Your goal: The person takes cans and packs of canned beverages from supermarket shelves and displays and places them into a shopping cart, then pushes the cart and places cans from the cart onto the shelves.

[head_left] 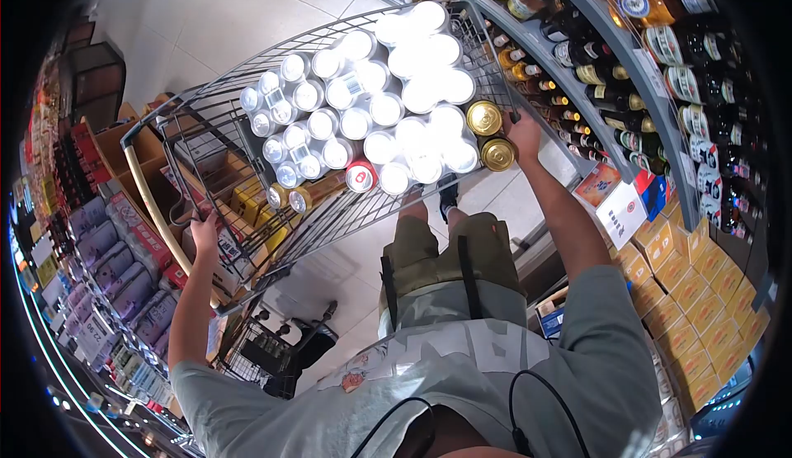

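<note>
A grey wire shopping cart (309, 240) stands in front of me, loaded with many silver-topped cans (386, 110), some glaring white under the light. One red-topped can (360, 177) sits along the near side. Two gold-topped cans (483, 117) are at the right corner of the load, and smaller gold-topped cans (300, 200) are at the left. My left hand (204, 233) is closed around the cart's frame near its pale handle (148, 194). At the opposite end, my right hand (521, 134) is closed on the cart's corner, right beside the gold-topped cans; its fingers are partly hidden.
Curved shelves of bottles (602, 74) run close along the right. Stacked yellow boxes (693, 293) stand at the lower right. On the left are cardboard boxes (136, 148) and shelves of purple packs (103, 247). Another black cart (280, 355) is behind on the tiled floor (177, 12).
</note>
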